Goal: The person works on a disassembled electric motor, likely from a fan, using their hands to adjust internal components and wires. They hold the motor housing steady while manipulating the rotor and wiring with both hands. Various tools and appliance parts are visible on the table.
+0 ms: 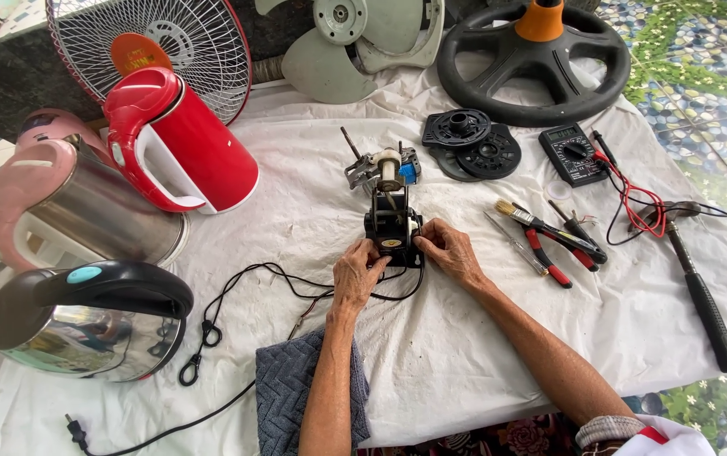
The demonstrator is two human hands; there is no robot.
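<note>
Clamped from both sides, our left hand (357, 272) and right hand (448, 252) hold the fan motor (392, 221) on the white cloth (481, 329).

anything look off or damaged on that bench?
Yes: the fan is in pieces. Both hands, left hand and right hand, grip the bare fan motor; its blade, wire guard and round base lie apart. Two kettles lie tipped over.
</note>
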